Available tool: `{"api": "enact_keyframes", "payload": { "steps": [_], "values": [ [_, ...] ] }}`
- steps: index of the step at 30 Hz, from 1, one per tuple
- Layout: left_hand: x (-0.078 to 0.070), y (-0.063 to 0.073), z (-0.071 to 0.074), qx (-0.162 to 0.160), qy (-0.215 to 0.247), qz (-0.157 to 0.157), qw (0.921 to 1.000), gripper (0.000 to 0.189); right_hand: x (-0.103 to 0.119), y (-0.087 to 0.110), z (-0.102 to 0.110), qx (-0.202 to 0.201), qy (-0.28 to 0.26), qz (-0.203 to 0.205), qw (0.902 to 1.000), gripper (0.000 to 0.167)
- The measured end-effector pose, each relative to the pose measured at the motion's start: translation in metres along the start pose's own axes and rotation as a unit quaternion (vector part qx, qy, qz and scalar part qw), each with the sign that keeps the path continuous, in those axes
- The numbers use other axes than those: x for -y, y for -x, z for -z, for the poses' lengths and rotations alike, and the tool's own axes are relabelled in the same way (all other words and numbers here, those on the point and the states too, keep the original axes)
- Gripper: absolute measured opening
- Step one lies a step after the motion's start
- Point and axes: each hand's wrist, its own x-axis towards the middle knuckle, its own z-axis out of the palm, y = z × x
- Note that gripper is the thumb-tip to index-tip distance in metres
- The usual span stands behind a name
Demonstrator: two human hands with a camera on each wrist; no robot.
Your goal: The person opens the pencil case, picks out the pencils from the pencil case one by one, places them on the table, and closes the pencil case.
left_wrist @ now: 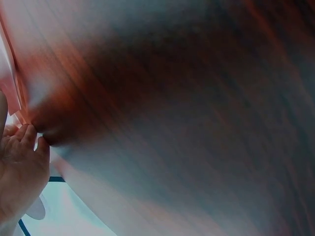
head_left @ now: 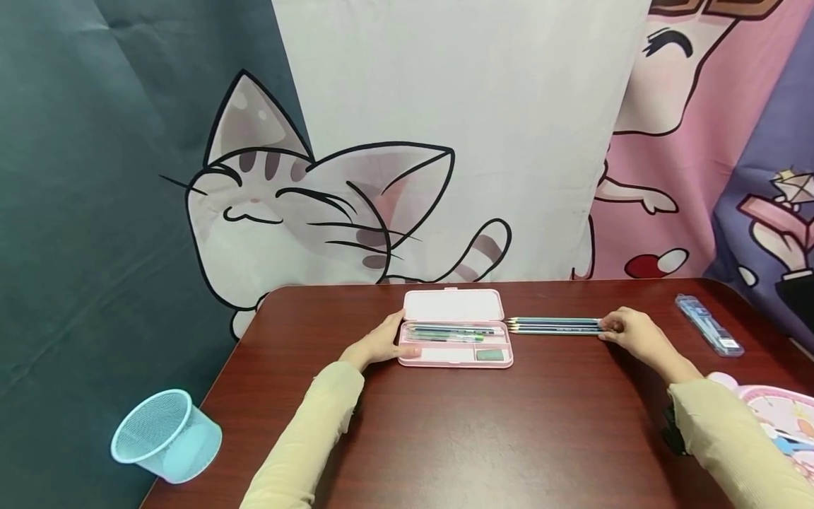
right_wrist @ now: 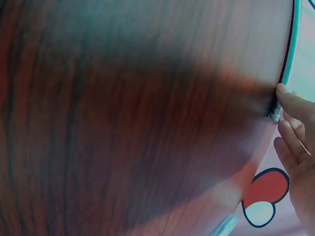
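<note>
One light-blue mesh basket (head_left: 200,445) stands at lower left of the head view, by the left edge of a reddish-brown table (head_left: 261,410). Printed cat (head_left: 280,226) on the backdrop, upper left to centre. Left hand (head_left: 376,344), just left of lower centre: grips the left side of the pink pencil case (head_left: 454,365), thumb over the front compartment, fingers along the outer side. Left wrist view shows this hand at the far left; case only partly visible there. Case lies open at centre, lid tipped back; slim pens or pencils (head_left: 445,338) in its rear compartment, a grey-green block (head_left: 490,355) at the right of the front one. Right of it, a small row of pencils (head_left: 553,326), tips leftward, just beside the case's right edge; exact count cannot be told. Right hand (head_left: 632,336), right of centre: pinches their right ends between thumb and fingers. Farther right, a blue clear-plastic container (head_left: 709,325) lies slanted. At the right edge, a pink-rimmed item (head_left: 769,390), cut off by the frame, near the right sleeve (head_left: 731,431).
</note>
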Motion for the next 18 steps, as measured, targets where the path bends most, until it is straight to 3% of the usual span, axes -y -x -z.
{"api": "enact_keyframes", "payload": {
  "steps": [5,10,18],
  "values": [
    [0.0,0.0,0.0,-0.003,0.0,-0.006,1.0,0.102,0.016,-0.007,-0.007,-0.022,-0.014,0.033,0.9991,0.021],
    [0.0,0.0,-0.001,-0.005,-0.005,-0.008,0.9999,0.1,0.053,-0.021,-0.025,-0.034,-0.053,0.093,0.9937,0.02],
    [-0.001,0.0,0.0,-0.002,-0.008,-0.007,0.9999,0.099,0.113,-0.044,-0.063,0.021,-0.109,0.123,0.9862,0.013]
  ]
}}
